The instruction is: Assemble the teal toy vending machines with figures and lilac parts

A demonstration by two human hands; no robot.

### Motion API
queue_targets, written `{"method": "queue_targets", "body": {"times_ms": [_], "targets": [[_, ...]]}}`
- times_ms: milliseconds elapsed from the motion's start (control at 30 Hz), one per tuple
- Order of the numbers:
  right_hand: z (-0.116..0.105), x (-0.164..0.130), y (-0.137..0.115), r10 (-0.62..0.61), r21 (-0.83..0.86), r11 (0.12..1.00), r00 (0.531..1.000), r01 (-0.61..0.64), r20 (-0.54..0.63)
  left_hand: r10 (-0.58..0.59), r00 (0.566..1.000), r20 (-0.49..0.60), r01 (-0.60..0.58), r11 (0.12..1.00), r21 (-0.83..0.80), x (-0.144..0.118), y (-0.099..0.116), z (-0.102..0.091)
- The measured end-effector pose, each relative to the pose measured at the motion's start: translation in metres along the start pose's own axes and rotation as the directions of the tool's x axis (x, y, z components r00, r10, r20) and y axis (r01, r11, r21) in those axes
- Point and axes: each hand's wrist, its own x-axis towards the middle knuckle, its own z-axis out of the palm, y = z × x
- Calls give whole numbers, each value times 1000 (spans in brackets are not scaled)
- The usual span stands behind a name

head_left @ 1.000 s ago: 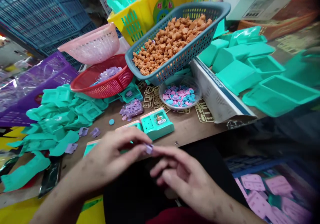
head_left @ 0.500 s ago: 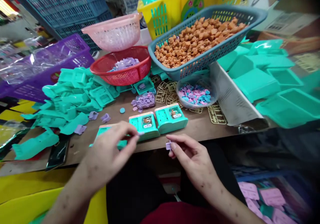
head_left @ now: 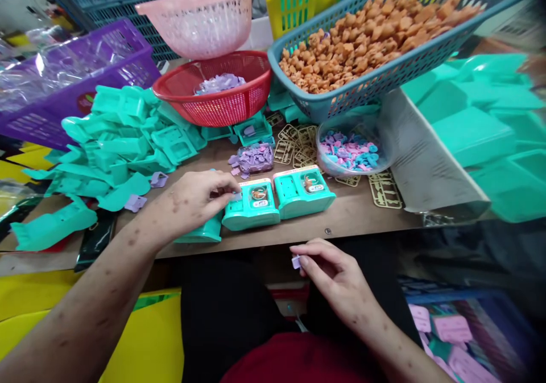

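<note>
The left hand (head_left: 195,201) was moved over a teal case (head_left: 252,218), pale piece (head_left: 236,196) pinched, purple piece (head_left: 296,262) gripped by the right hand (head_left: 335,272) at five o'clock.

Soft, even light; glare flecks the clear plastic (head_left: 46,70); the right edge is dark, seemingly blurred.

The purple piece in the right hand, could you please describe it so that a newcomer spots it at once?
Find the brown table, then the right hand off its near edge. It pinches the purple piece in the air, while loose purple pieces lie on the table.
</note>
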Motion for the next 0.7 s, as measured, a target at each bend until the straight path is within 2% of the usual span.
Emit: {"method": "queue_targets", "body": {"times_ms": [167, 367, 567, 700], "targets": [[1, 1, 0, -25, -29, 999, 999, 26, 34, -28, 1000, -7, 28, 1000, -13, -1, -1, -1], [1, 1, 1, -50, -83, 995, 997, 55, 56, 50, 998, -26, -49, 998, 50, -1, 0, 0], [7, 7, -8, -178, -184, 958, 961, 218, 213, 49, 998, -45, -47, 998, 45, 0, 2, 2], [22, 25, -26, -162, -301, 914, 924, 273, 346, 119, 992, -36, -114, 986, 122, 2, -1, 2]]}}
